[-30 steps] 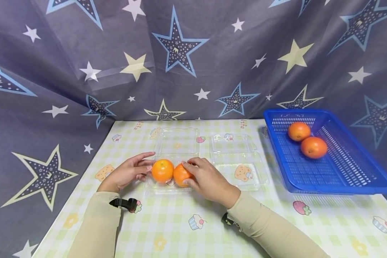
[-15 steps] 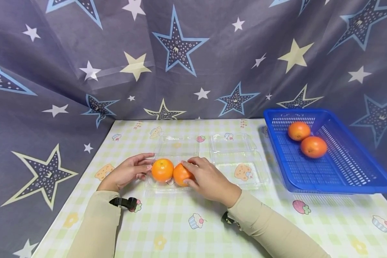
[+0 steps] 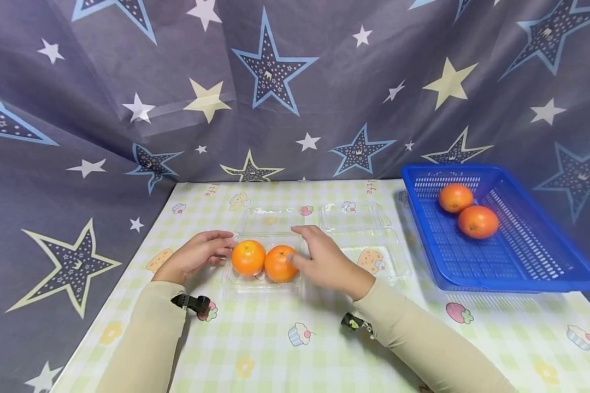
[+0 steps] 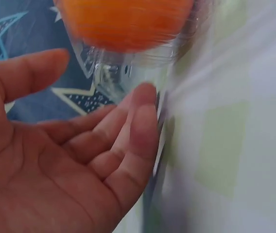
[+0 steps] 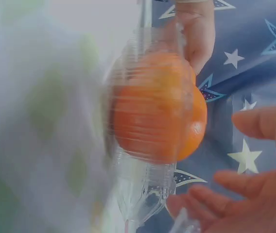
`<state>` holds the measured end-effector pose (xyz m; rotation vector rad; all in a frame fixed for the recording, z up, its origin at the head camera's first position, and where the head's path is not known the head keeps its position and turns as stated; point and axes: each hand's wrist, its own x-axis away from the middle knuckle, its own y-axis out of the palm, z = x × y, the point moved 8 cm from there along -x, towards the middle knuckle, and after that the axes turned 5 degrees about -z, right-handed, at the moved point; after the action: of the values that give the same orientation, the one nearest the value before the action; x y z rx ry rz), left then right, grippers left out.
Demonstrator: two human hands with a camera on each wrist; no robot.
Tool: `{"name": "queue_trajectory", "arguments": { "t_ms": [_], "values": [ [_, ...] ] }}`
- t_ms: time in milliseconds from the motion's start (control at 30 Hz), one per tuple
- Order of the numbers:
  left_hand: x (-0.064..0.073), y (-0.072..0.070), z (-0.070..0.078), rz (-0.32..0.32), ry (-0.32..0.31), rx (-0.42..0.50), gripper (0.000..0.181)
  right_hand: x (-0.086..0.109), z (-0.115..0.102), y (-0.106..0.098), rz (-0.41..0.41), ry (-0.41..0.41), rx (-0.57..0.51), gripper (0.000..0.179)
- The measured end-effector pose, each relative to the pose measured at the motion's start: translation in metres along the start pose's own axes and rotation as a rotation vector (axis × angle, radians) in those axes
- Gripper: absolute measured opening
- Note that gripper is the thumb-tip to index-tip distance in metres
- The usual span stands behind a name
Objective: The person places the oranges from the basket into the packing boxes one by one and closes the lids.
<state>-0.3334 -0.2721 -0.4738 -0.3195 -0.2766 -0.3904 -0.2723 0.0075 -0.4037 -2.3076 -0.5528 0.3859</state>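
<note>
Two oranges sit side by side in a clear plastic clamshell box (image 3: 241,286) whose lid (image 3: 270,221) is folded back behind it. By the left orange (image 3: 248,257) is my left hand (image 3: 196,255), its fingers loosely bent and, in the left wrist view, a gap between them and the box. Just right of the right orange (image 3: 281,264) my right hand (image 3: 326,262) is spread, thumb and fingers apart. The right wrist view shows that hand (image 5: 245,179) off the fruit, with both oranges (image 5: 152,111) behind the ribbed box wall.
A second clear clamshell box (image 3: 398,267) lies opened to the right of the first. Farther right stands a blue basket (image 3: 437,273) with two oranges (image 3: 478,222) in it. A star-patterned curtain (image 3: 305,109) hangs behind the checked tablecloth (image 3: 255,338).
My right hand has let go of the right orange and drawn slightly right, its fingers spreading. The left hand has moved back a little. The left box's lid has tipped farther back.
</note>
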Motion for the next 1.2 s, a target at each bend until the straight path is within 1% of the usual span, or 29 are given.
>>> {"name": "queue_trajectory", "arguments": {
  "t_ms": [100, 200, 300, 367, 500, 567, 633, 767, 967, 1067, 1200],
  "values": [
    [-0.001, 0.000, 0.006, 0.047, -0.021, -0.022, 0.057, -0.008, 0.008, -0.006, 0.020, 0.095, -0.093, 0.068],
    [-0.004, 0.002, 0.011, 0.091, -0.042, -0.032, 0.057, -0.015, 0.017, -0.008, 0.007, 0.219, -0.205, 0.072],
    [-0.012, 0.006, 0.013, 0.112, -0.075, -0.020, 0.056, -0.018, 0.027, -0.009, 0.004, 0.332, -0.309, 0.076],
    [-0.016, 0.007, 0.016, 0.121, -0.098, -0.016, 0.055, -0.021, 0.029, -0.010, 0.008, 0.368, -0.375, 0.078],
    [-0.022, 0.008, 0.023, 0.132, -0.122, -0.018, 0.055, -0.027, 0.033, -0.009, 0.026, 0.390, -0.517, 0.078],
    [-0.023, 0.009, 0.027, 0.137, -0.130, -0.030, 0.054, -0.030, 0.036, -0.006, 0.022, 0.406, -0.588, 0.078],
    [-0.023, 0.009, 0.031, 0.144, -0.138, -0.044, 0.053, -0.032, 0.037, -0.004, 0.017, 0.418, -0.636, 0.078],
    [-0.022, 0.009, 0.037, 0.149, -0.146, -0.076, 0.054, -0.034, 0.036, -0.004, 0.011, 0.424, -0.675, 0.078],
    [-0.022, 0.009, 0.045, 0.154, -0.150, -0.093, 0.059, -0.033, 0.033, -0.010, 0.020, 0.398, -0.705, 0.074],
    [-0.022, 0.006, 0.048, 0.157, -0.136, -0.082, 0.059, -0.034, 0.032, -0.013, 0.026, 0.387, -0.708, 0.071],
    [-0.016, 0.002, 0.049, 0.159, -0.112, -0.073, 0.060, -0.034, 0.029, -0.011, 0.035, 0.377, -0.701, 0.067]
  ]
}}
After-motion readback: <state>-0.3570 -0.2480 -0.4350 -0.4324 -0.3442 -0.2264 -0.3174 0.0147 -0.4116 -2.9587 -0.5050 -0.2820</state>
